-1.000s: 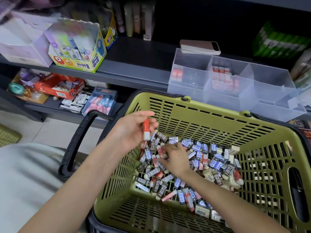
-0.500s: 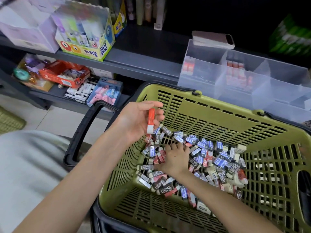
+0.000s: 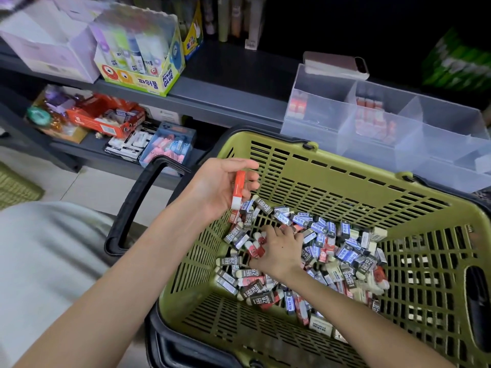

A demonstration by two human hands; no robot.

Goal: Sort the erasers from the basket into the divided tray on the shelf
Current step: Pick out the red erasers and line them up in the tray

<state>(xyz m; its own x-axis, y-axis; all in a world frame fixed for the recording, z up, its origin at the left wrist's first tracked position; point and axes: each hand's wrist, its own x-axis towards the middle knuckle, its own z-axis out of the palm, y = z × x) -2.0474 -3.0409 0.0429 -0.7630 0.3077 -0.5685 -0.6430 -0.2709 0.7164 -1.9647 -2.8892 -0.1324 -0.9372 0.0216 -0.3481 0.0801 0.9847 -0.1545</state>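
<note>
A green plastic basket [image 3: 345,176] holds a heap of several sleeved erasers [image 3: 342,251] in blue, dark and red. My left hand [image 3: 218,187] hovers over the basket's left rim and holds a red-sleeved eraser [image 3: 237,189] upright between thumb and fingers. Down in the heap, my right hand [image 3: 279,248] has its fingers curled round a red eraser [image 3: 256,250]. The clear divided tray [image 3: 377,152] stands on the grey shelf behind the basket, with red erasers in its left and middle compartments.
A phone [image 3: 336,65] lies behind the tray on the shelf. A glue-stick display box [image 3: 143,54] and a white box [image 3: 45,46] stand at the shelf's left. The lower shelf carries stationery boxes [image 3: 167,147]. The basket's black handle [image 3: 132,211] hangs at its left side.
My right hand has dug leftward through the heap and closed its fingers on a red eraser. My left hand keeps the red-sleeved eraser above the rim.
</note>
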